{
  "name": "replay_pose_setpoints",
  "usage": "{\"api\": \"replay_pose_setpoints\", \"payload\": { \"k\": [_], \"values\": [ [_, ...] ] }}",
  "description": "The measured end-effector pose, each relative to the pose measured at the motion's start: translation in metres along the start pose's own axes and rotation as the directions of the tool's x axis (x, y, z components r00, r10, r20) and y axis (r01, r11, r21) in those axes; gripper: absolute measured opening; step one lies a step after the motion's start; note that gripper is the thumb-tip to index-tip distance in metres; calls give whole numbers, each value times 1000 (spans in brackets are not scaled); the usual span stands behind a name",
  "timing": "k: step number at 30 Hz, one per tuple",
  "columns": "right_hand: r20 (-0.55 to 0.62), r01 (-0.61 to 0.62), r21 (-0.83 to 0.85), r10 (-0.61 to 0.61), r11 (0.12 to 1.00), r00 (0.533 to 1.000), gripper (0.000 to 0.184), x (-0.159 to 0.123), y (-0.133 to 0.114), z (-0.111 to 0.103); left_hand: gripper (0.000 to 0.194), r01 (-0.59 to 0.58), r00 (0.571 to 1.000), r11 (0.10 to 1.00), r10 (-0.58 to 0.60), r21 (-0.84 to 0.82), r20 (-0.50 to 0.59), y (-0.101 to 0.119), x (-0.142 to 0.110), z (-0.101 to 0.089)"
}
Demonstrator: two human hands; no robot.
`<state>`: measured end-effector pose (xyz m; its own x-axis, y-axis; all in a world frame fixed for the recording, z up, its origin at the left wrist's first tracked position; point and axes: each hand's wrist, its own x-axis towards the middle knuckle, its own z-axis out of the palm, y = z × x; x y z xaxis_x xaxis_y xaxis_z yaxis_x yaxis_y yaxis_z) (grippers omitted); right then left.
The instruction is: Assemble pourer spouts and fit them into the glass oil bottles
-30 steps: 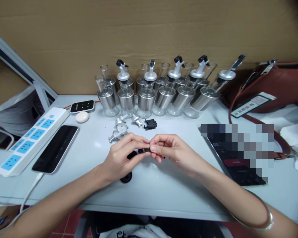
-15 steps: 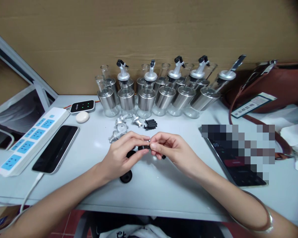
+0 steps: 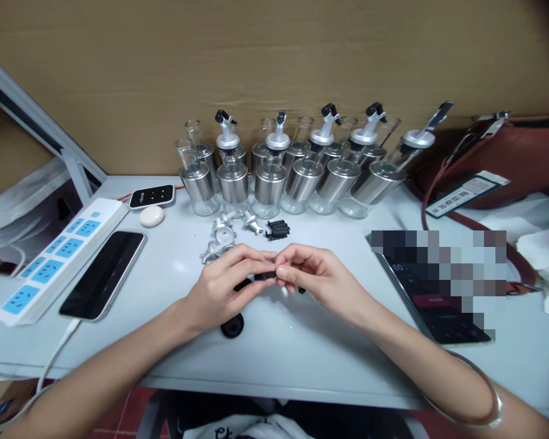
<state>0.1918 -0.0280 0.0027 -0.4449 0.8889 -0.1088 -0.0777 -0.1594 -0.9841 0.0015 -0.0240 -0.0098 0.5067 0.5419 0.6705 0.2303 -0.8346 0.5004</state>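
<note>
Between the fingertips of my left hand (image 3: 231,280) is a small black part (image 3: 265,276), held just above the table. My right hand (image 3: 312,271) meets it in a pinch at the part's right end; whatever else is in those fingertips is hidden. A round black stopper (image 3: 232,325) lies below my left hand, and another black piece (image 3: 242,284) is partly covered by that hand. Beyond my hands lie several silver pourer tops (image 3: 223,233) and a bundle of slim black pieces (image 3: 278,230). A small dark piece (image 3: 302,290) shows under my right hand.
At the back stand several glass bottles with metal sleeves (image 3: 271,181), some topped with pourers. On the left are a power strip (image 3: 75,244), a phone (image 3: 103,274) and a white oval object (image 3: 152,216). To the right are a tablet (image 3: 421,292) and a brown bag (image 3: 521,152).
The black part between my fingertips has turned slightly and shows more of its dark side. Both hands stay in nearly the same place.
</note>
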Motion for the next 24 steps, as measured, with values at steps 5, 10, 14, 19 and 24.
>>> {"api": "replay_pose_setpoints", "payload": {
  "k": [5,10,14,19,24],
  "values": [
    [-52,73,-93,-78,993,996,18,-2,0,1,16,6,1000,1000,-6,-4,0,-1,0,-1],
    [-14,166,-237,-175,957,985,8,-6,1,-2,16,-16,1000,1000,16,-18,4,-2,0,-3],
    [15,213,-320,-220,923,975,10,-9,1,-3,15,-37,999,999,37,-13,-1,-1,0,-3],
    [32,341,-539,-386,770,922,11,-9,0,-4,14,-5,999,1000,4,-18,-37,1,1,0],
    [89,521,-678,-645,519,759,16,-8,2,-2,21,71,991,992,-82,-102,-104,2,-3,5]
  ]
}}
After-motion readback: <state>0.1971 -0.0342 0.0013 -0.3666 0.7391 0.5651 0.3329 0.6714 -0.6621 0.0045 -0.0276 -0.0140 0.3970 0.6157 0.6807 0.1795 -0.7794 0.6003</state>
